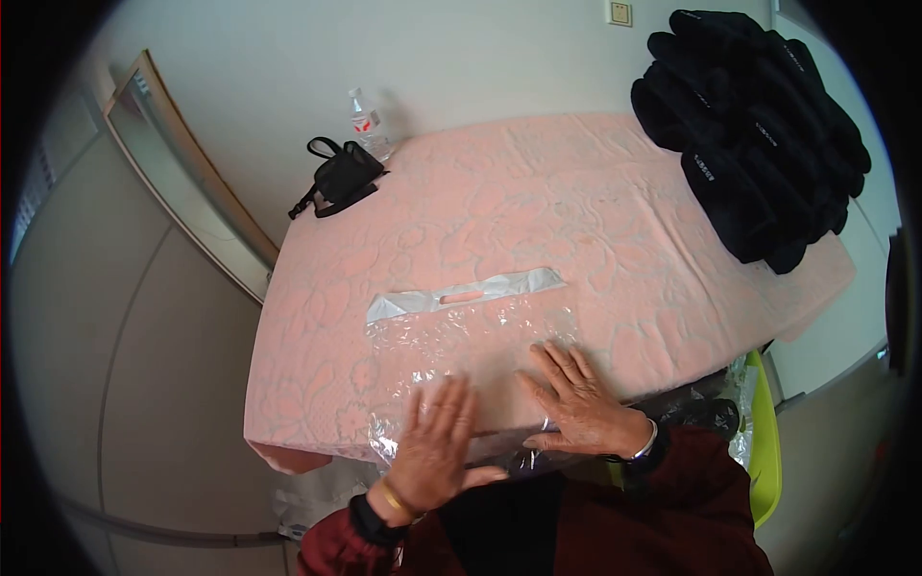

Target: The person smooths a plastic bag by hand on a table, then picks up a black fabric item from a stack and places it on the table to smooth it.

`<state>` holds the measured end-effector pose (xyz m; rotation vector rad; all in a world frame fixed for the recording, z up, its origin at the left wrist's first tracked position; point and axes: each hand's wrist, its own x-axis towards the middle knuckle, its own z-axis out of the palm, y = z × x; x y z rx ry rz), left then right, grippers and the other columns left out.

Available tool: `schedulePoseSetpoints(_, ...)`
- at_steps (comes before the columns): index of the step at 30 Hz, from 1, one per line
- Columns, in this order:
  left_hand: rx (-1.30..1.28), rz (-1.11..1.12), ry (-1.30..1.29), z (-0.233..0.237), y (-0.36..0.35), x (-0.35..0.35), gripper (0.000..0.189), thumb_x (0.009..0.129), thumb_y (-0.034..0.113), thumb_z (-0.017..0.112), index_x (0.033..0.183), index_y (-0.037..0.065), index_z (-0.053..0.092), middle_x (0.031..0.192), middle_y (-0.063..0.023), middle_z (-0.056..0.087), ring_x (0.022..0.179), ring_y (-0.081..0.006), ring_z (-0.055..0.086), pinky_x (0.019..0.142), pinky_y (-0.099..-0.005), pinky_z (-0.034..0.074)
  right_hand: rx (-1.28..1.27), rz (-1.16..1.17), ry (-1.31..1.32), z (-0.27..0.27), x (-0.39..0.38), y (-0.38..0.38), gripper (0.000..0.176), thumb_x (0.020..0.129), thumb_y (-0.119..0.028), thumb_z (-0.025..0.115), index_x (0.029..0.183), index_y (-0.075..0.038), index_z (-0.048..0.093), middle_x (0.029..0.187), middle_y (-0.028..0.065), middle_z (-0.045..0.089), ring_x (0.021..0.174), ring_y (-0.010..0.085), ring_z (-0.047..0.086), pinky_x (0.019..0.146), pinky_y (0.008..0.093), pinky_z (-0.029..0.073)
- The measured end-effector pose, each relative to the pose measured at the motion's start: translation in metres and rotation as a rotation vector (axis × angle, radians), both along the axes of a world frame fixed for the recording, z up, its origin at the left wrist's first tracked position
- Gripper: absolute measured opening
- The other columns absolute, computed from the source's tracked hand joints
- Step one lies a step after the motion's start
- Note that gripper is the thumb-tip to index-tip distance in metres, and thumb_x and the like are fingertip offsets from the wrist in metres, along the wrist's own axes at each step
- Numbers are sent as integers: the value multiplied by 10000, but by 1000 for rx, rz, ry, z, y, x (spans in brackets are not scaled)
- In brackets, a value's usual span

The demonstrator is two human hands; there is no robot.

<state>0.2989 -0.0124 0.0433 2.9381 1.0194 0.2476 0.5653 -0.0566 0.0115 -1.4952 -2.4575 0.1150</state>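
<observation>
A clear plastic bag (499, 331) with a white top strip and a cut-out handle lies flat near the front edge of the pink patterned cloth (461, 211). My left hand (437, 446) is over the bag's lower left part, fingers stretched out and slightly blurred. My right hand (574, 403) rests spread at the bag's lower right side, its fingertips by the bag's right edge. Neither hand grips anything. The bag's lower end goes over the table's front edge, partly hidden behind my hands.
Black fabric items with small white lettering (759, 134) are heaped at the back right. A black pouch with straps (346, 178) and a plastic bottle (367, 125) stand at the back left. A framed mirror (192, 182) leans left. Below right is a yellow-green bin (765, 442) with plastic wrapping.
</observation>
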Motion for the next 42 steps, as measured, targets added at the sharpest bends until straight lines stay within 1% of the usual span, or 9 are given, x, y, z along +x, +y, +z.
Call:
schedulePoseSetpoints(2, -74, -186, -127, -18, 6, 26, 1084, 844, 751, 521, 1500, -83, 297, 1575, -287, 283, 1472, -434, 274, 1184, -588, 168, 0, -32, -35, -1, -2, 0, 883, 892, -636, 586, 1511, -44, 372, 1592, 281, 227, 1499, 439, 171, 1208, 569, 123)
schedulePoseSetpoints(7, -51, -145, -96, -32, 19, 15, 1064, 856, 755, 491, 1492, -81, 320, 1581, -268, 287, 1477, -405, 278, 1191, -579, 172, -17, -12, 18, -1, 16, -9, 899, 886, -648, 584, 1510, -39, 367, 1596, 272, 230, 1503, 427, 171, 1215, 552, 114)
schedulePoseSetpoints(17, 20, 351, 20, -37, 26, -98, 1063, 852, 781, 465, 1507, -44, 327, 1575, -256, 304, 1464, -429, 282, 1179, -582, 162, -60, -84, 16, 5, 34, -12, 830, 928, -548, 585, 1507, -4, 344, 1592, 267, 243, 1494, 413, 209, 1217, 530, 134)
schedulePoseSetpoints(25, -78, 483, -580, -49, -25, -119, 832, 914, 544, 631, 1469, -27, 389, 1485, -271, 392, 1370, -449, 386, 1119, -533, 318, -18, -598, -104, 0, 92, -21, 791, 943, -463, 591, 1488, 53, 340, 1558, 294, 291, 1455, 423, 276, 1190, 521, 205)
schedulePoseSetpoints(29, -47, 470, -618, -69, -49, -103, 791, 871, 461, 734, 1432, -15, 447, 1433, -223, 434, 1247, -348, 508, 973, -415, 473, 13, -667, -141, -3, 89, -30, 808, 930, -490, 595, 1471, 62, 362, 1536, 311, 322, 1432, 421, 305, 1167, 521, 234)
schedulePoseSetpoints(31, -536, 485, -778, -87, -59, -95, 759, 817, 382, 811, 1375, -19, 487, 1339, -190, 520, 1119, -284, 571, 921, -381, 494, 39, -665, -148, -4, 88, -31, 816, 923, -504, 596, 1465, 63, 371, 1528, 318, 332, 1426, 420, 312, 1158, 521, 242)
schedulePoseSetpoints(35, -759, 431, -1086, -85, -60, -50, 650, 837, 279, 815, 1322, -25, 507, 1248, -151, 600, 1045, -232, 606, 898, -353, 500, 19, -682, -165, -3, 89, -28, 804, 923, -491, 595, 1464, 61, 374, 1526, 309, 344, 1400, 415, 345, 1152, 511, 253)
schedulePoseSetpoints(38, -971, 471, -1234, -86, -51, -34, 411, 902, 202, 756, 1200, -25, 587, 1039, -89, 685, 860, -170, 642, 774, -295, 516, 31, -649, -117, -1, 95, -29, 724, 934, -416, 603, 1456, 41, 396, 1510, 284, 374, 1375, 420, 373, 1139, 497, 283)
schedulePoseSetpoints(42, -1387, 326, -986, -75, -41, -62, 194, 948, 132, 694, 1077, -7, 653, 893, -50, 702, 706, -89, 619, 629, -220, 480, 97, -438, 32, 11, 104, -39, 646, 922, -315, 629, 1434, 20, 423, 1465, 251, 424, 1353, 418, 395, 1116, 487, 315)
